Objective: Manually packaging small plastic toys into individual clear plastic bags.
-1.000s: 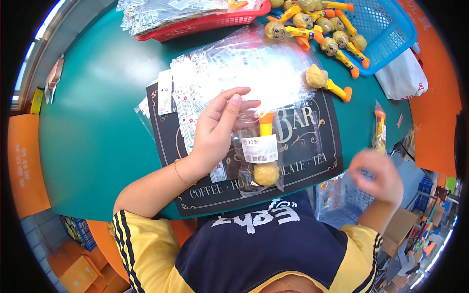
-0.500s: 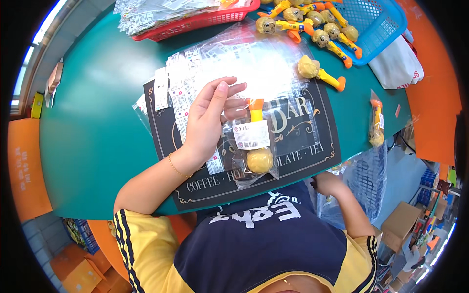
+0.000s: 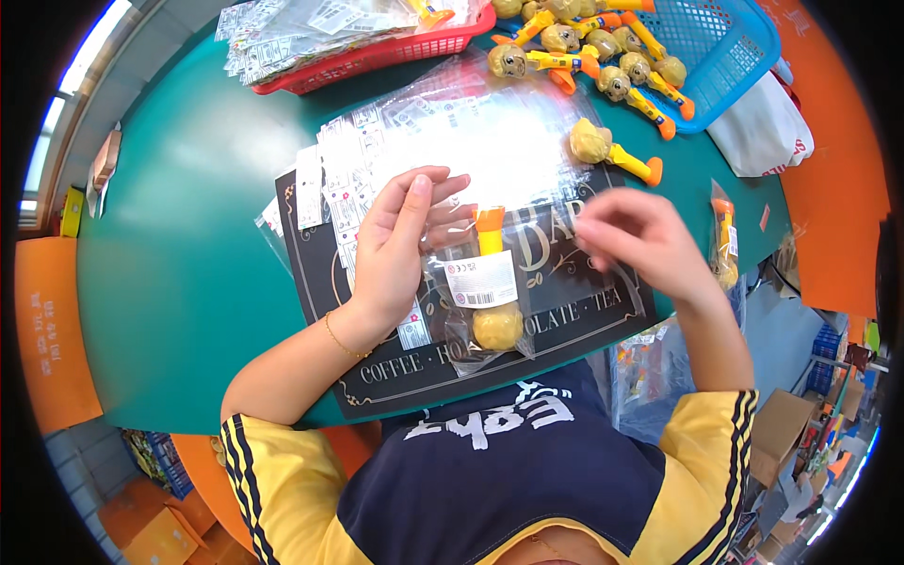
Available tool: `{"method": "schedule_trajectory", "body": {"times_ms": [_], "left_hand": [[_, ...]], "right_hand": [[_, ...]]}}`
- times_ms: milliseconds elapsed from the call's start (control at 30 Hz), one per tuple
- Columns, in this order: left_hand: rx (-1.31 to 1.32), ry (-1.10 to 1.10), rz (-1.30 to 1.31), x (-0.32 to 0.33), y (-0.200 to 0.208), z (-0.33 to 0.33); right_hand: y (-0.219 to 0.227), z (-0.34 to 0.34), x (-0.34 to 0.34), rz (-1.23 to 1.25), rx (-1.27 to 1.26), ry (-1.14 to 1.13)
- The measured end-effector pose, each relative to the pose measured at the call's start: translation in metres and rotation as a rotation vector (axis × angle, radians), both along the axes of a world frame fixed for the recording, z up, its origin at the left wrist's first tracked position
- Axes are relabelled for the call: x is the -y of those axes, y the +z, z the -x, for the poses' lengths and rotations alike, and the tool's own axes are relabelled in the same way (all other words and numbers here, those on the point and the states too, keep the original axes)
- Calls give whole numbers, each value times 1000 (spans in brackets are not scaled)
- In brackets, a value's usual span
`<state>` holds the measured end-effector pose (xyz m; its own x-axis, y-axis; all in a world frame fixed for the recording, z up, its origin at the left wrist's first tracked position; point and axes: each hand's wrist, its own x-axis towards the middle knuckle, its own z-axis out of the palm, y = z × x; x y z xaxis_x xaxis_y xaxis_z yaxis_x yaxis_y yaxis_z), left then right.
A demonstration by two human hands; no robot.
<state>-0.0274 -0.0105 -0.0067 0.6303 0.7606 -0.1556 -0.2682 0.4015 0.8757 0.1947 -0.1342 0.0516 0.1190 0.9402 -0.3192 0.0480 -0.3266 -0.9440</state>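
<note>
My left hand (image 3: 397, 247) rests flat on a clear plastic bag (image 3: 482, 292) that lies on a black printed mat (image 3: 574, 301). Inside the bag is a yellow toy with an orange handle and a white label. My right hand (image 3: 638, 237) hovers over the mat to the right of the bag, fingers loosely curled, blurred, nothing visible in it. A stack of clear bags (image 3: 452, 141) with label strips lies above my left hand. A loose yellow and orange toy (image 3: 610, 153) lies just beyond my right hand.
A blue basket (image 3: 725, 47) with several yellow and orange toys stands at the top right. A red tray (image 3: 377, 52) of clear bags is at the top. Another bagged toy (image 3: 723, 247) lies at the green table's (image 3: 188, 273) right edge. Boxes sit on the floor.
My right hand has come up from below the table's right edge to over the mat beside the bagged toy. The left hand has stayed on the bag.
</note>
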Motion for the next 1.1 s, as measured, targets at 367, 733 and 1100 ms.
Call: {"method": "schedule_trajectory", "body": {"times_ms": [367,733,1100], "left_hand": [[-34,10,-15,0,1,7],[-77,100,-71,-1,-8,1],[-163,165,-177,-1,-10,6]], "right_hand": [[-18,-14,-25,65,41,270],[-119,-49,182,526,-243,366],[-419,-3,213,897,606,585]]}}
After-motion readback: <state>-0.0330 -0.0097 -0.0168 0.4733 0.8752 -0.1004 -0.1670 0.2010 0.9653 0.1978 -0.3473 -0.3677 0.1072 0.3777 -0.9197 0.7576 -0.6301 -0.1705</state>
